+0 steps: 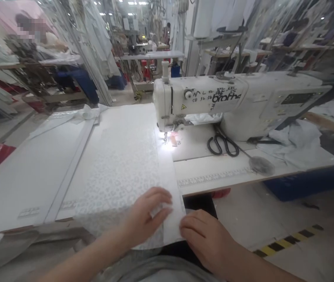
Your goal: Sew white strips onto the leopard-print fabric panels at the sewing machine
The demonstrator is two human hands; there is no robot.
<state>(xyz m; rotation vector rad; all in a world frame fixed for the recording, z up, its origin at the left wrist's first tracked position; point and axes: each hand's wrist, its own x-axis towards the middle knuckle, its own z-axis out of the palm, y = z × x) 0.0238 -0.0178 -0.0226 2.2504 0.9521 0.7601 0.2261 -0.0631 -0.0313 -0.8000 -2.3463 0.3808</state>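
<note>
A white fabric panel with a pale grey spotted print [120, 172] lies over the sewing table and hangs past its front edge. Along its right side runs a plain white strip [169, 188], which leads up to the lit needle area of a white sewing machine [196, 94]. My left hand [147, 215] rests on the panel beside the strip, its fingers bent and the thumb apart from them. At the strip's lower right edge, my right hand [204, 237] pinches the fabric between curled fingers and thumb.
Black-handled scissors [222, 145] lie under the machine arm, near a blurred round grey object [261, 165]. Crumpled white cloth [294, 143] sits at the right. A printed ruler [214, 178] follows the table edge. Behind are other workstations and a person in pink at left.
</note>
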